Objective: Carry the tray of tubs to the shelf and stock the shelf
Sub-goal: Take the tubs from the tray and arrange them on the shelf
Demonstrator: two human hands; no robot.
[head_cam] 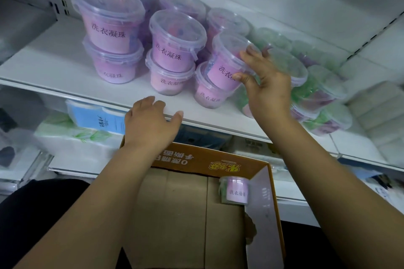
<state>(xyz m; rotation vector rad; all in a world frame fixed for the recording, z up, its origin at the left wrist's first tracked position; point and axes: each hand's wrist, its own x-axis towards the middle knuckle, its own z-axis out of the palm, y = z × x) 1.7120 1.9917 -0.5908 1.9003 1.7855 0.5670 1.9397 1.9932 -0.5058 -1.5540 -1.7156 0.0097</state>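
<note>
Right hand [267, 85] grips a clear pink-labelled plastic tub [225, 61], lid up, leaning slightly right, atop another tub [207, 94]. Left hand [150, 120] rests loose-fingered and empty on the white shelf [54, 67] edge.

Pink labels on the shelf tubs [108, 34] read 洗衣凝珠 in dark characters, and the same wording appears, blurred, on the lone tub [237, 192] in the cardboard tray [271, 192]. On the tilted tub [223, 67] gripped by the right hand [265, 81], only 洗衣 shows. The tray's far wall carries upside-down white print, partly 手撕面 — the remainder, and the script on the blue pack [100, 119], illegible.
</note>
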